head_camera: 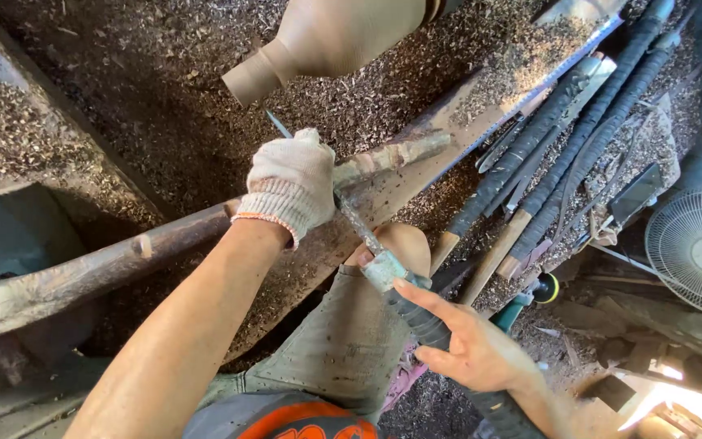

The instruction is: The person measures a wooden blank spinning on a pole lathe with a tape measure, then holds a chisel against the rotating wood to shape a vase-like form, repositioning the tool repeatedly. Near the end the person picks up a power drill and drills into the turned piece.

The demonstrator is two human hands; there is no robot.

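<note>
Bare right hand point(469, 345) is wrapped loosely round the wrapped handle of a long turning chisel point(383, 268), forefinger out; gloved left hand point(290, 185) is clamped over its shank on the tool rest point(164, 240), tip just below the turned wooden vase point(331, 36). Cutting step judged underway; next pass prob. needs steady pressure.

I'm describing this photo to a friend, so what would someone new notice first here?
The eye lands first on the gloved left hand at centre, pressing a long metal tool onto a rough wooden bar. The bare right hand grips the tool's wrapped handle lower right. Above, a tan wooden vase shape hangs over a floor of shavings.
</note>
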